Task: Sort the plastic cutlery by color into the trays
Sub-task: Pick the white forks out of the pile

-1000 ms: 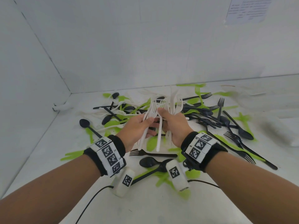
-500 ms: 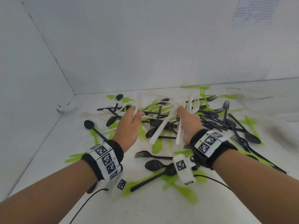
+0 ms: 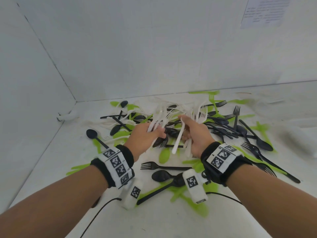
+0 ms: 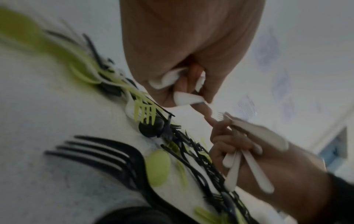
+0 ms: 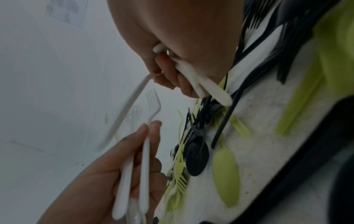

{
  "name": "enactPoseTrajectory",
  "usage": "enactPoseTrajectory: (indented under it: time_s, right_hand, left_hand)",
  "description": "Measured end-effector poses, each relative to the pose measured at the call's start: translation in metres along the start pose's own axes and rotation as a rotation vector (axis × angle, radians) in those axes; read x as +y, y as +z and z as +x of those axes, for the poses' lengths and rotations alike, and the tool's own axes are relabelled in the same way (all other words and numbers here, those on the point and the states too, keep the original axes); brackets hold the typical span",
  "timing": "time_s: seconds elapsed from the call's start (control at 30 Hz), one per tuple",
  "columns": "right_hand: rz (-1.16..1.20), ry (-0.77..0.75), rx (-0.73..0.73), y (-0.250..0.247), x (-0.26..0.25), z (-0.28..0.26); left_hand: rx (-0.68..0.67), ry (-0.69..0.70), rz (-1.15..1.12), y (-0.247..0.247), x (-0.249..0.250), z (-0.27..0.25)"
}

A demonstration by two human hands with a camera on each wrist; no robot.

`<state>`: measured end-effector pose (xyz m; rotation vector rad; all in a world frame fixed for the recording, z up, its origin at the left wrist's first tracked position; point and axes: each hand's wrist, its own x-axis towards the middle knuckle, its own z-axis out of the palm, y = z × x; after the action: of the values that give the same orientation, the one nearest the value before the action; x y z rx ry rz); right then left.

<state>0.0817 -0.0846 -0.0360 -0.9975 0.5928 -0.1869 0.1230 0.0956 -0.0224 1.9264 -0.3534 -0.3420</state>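
White forks (image 3: 199, 112) gripped in both hands (left (image 3: 145, 134), right (image 3: 195, 134)) over pile (image 3: 223, 124).

Soft, even light filled the head view, with only faint shadows and straight edges bowed by the wide lens. Both wrist views were dimmer, darkened at the corners and smeared by motion blur, the nearest cutlery (image 4: 99, 157) out of focus

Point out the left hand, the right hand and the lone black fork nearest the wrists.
left hand (image 3: 143, 136), head view, back of hand.
right hand (image 3: 195, 133), head view, back of hand.
black fork (image 3: 164, 167), head view, handle.
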Motion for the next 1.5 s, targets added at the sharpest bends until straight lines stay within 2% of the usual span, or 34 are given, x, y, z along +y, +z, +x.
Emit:
enactPoseTrajectory:
  time_s: [0.1,0.2,0.3,0.37,0.47,0.57,0.63,0.73,0.83,0.9,0.97,1.1,1.2,1.33,1.5]
  right_hand:
    - [-0.041,0.014,-0.08,-0.003,0.004,0.0]
    - [-0.104,0.006,-0.159,0.004,0.007,-0.005]
    - [-0.165,-0.048,-0.121,0.011,0.006,-0.008]
    - [-0.154,-0.067,-0.041,0.009,0.003,-0.004]
    - [-0.058,-0.042,0.08,-0.003,-0.004,0.007]
    - [-0.106,-0.043,-0.013,-0.007,-0.004,0.007]
    - [-0.158,-0.049,-0.11,0.002,0.002,0.001]
    - [-0.178,-0.018,-0.182,0.016,0.013,-0.004]
    - [-0.152,0.017,-0.171,0.02,0.014,-0.003]
    - [-0.126,0.023,-0.143,0.015,0.01,0.0]
    - [-0.092,0.025,-0.104,0.009,0.006,0.004]
    - [-0.133,-0.014,-0.078,0.004,0.004,0.008]
    - [-0.083,-0.04,-0.081,0.0,0.003,0.008]
    - [0.032,0.0,-0.166,-0.005,-0.001,0.007]
    - [0.183,0.051,-0.185,0.0,0.005,0.007]
  left_hand:
    - [-0.083,-0.121,-0.283,0.003,0.004,-0.002]
    - [-0.138,-0.141,-0.357,0.011,0.004,-0.003]
    - [-0.176,-0.133,-0.36,0.017,0.005,-0.006]
    - [-0.145,-0.143,-0.354,0.017,0.004,-0.008]
    - [-0.029,-0.142,-0.313,0.011,0.003,-0.009]
    - [0.001,-0.107,-0.218,0.008,-0.001,-0.008]
    - [-0.023,-0.041,-0.103,0.011,0.001,-0.009]
    - [-0.038,0.05,0.04,0.014,0.003,-0.007]
    - [-0.067,0.043,0.046,0.011,0.007,-0.008]
    - [-0.097,0.026,-0.038,0.008,0.007,-0.011]
    - [-0.06,0.018,-0.074,0.003,0.002,-0.013]
    - [0.015,0.089,0.112,-0.001,-0.004,-0.01]
    - [0.026,-0.043,-0.121,0.003,0.0,-0.007]
    - [-0.126,-0.274,-0.494,0.006,0.004,-0.006]
    - [-0.257,-0.446,-0.838,0.01,0.014,-0.01]
